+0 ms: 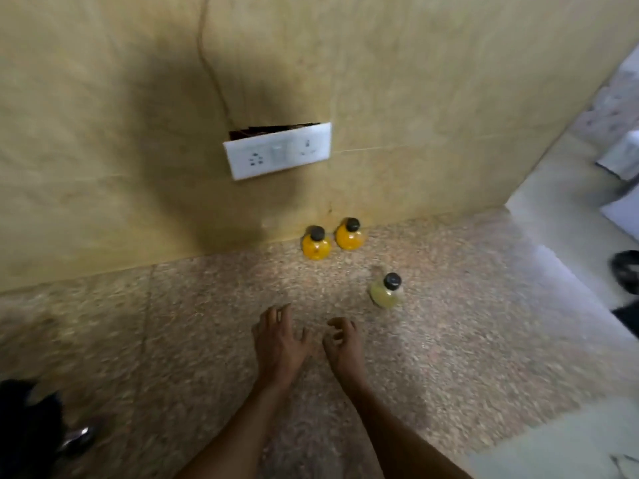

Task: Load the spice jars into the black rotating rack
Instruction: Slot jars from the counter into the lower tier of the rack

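1. Landmark: white socket plate on the tan wall. All places are given from it.
2. Far below-left of the plate, at the frame edge: a black object, blurred. Cannot tell whether it is the rack.
3. Below the plate, over the speckled counter: left hand, palm down, fingers spread and loosely bent, holding nothing.
4. Just right of it, also below the plate: right hand, fingers curled loosely, holding nothing. The hands are near each other, not touching.
5. Below the plate's right end, at the foot of the wall: two orange jars with black caps, upright, side by side.
6. Below-right of the plate, out on the counter: pale yellow jar, black cap, upright. It stands apart from the orange pair and near the right hand, untouched.
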